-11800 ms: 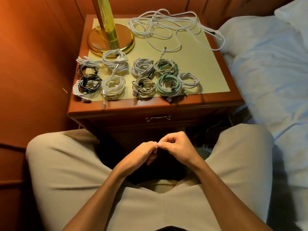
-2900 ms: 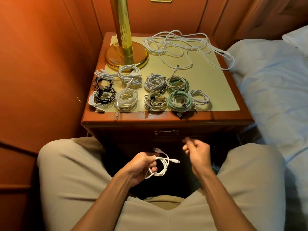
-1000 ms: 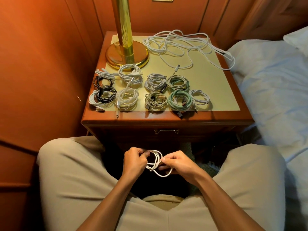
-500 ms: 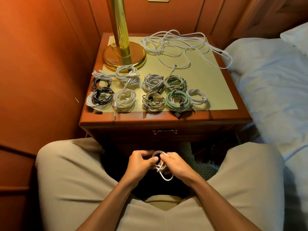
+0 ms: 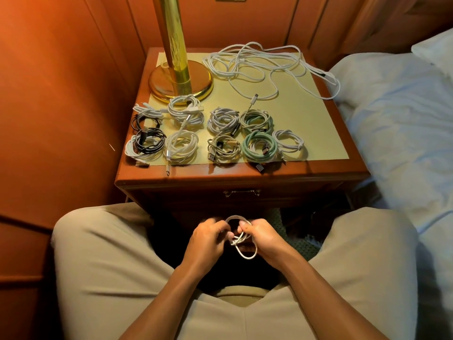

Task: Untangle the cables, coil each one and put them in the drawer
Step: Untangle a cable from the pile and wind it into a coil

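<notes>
Your hands (image 5: 235,238) have pulled the white cable (image 5: 241,241) into a tight coil, fingers pinching it, while the pile (image 5: 264,67) and shut drawer (image 5: 241,193) wait.

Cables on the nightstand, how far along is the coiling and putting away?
Done: about ten coiled cables sit in rows on the nightstand. In hand: the left hand and right hand both hold a small white cable, partly looped, over the lap. Left: the tangled white cable at the back is uncoiled, and the drawer looks closed, so nothing appears put away yet.
</notes>
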{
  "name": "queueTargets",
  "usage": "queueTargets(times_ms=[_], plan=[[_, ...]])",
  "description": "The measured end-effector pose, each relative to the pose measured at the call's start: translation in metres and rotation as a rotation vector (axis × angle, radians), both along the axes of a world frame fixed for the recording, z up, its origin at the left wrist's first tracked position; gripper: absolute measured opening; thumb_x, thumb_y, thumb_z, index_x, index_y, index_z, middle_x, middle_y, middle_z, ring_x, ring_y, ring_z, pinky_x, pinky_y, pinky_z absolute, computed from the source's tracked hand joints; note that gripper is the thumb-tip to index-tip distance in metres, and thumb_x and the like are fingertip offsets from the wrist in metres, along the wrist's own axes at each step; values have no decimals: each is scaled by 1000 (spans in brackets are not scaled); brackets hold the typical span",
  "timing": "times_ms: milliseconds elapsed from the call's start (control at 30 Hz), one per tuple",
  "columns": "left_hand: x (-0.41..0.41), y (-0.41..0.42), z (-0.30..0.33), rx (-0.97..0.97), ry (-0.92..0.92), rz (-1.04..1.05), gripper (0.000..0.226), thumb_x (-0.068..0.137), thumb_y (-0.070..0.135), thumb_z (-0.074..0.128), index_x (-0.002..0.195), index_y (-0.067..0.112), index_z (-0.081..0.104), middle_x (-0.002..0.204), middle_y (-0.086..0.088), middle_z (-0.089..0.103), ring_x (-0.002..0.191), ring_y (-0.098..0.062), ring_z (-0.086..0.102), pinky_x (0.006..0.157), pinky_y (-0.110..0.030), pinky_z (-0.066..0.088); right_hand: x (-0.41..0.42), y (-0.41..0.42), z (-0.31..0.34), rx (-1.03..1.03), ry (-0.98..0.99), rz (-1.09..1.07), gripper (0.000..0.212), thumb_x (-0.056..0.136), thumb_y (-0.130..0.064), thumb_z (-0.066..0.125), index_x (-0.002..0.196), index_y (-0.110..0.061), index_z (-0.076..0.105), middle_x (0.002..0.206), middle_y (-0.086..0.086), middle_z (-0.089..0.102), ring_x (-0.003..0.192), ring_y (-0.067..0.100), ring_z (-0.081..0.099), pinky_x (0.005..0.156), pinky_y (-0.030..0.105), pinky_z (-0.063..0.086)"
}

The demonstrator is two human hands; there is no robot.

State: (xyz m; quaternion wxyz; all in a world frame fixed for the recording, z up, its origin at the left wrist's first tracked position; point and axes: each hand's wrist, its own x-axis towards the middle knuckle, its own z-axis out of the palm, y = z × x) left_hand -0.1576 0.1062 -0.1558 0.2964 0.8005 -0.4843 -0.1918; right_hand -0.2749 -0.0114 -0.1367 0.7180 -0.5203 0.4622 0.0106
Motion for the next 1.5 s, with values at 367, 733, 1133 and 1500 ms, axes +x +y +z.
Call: queueTargets(times_ms=[367,733,1133,1500], plan=[[-2,0,4,-111,-87,200,8,85,30,73,82,22,74,77,9,64,74,-11,55,65,-35,47,-8,-14,1,-600,287,118,38,98,-27,57,64,-10,59,64,5,63,57,14,62,48,24,39],[1,-4,11,146,808,154,12,97,15,61,104,14,71,85,-5,76,78,-11,71,62,-19,50,-8,-1,-4,-596,213,443,36,96,-32,58,61,-26,56,60,-8,56,57,7,51,58,31,40],[2,-11,5,-26,1107,619,25,104,19,48,97,2,65,83,-12,74,76,-22,73,61,-28,58,-11,2,-10,-259,227,-102,18,97,-23,62,102,-7,69,85,6,68,64,15,63,55,28,51],[-1,-7,9,146,880,350,34,107,26,39,106,2,62,86,-17,74,49,-23,65,39,-22,41,-7,3,-15,-191,78,35,16,95,1,57,94,-10,69,67,1,67,48,4,51,42,19,38]])
